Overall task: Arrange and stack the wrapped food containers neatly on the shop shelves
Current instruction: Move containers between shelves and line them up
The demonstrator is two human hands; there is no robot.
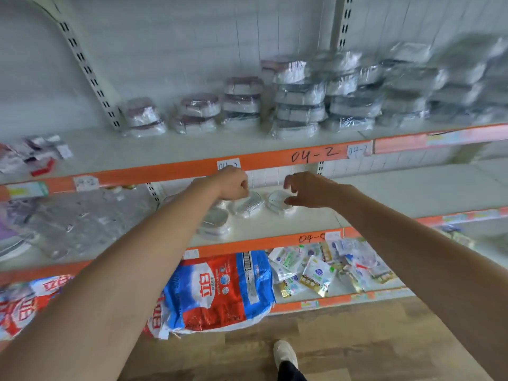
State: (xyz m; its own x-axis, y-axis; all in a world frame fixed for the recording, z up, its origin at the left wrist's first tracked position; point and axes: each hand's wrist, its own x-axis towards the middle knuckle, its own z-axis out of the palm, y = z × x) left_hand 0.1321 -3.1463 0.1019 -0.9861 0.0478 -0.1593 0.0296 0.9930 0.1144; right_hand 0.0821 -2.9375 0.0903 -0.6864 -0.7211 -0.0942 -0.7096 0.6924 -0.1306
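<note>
Hands reach wrapped containers [247,205] on middle shelf [302,224] (left hand [233,185] gripping, right hand [305,189] hovering)

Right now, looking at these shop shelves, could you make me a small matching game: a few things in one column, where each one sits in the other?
Things:
1. stacked wrapped containers
2. loose wrapped containers
3. red, white and blue bag
4. shoe

Places:
A. wooden floor
B. middle shelf, by the left hand and right hand
C. upper shelf marked 04-2
D. bottom shelf

Pairs: 1-C, 2-B, 3-D, 4-A
</note>
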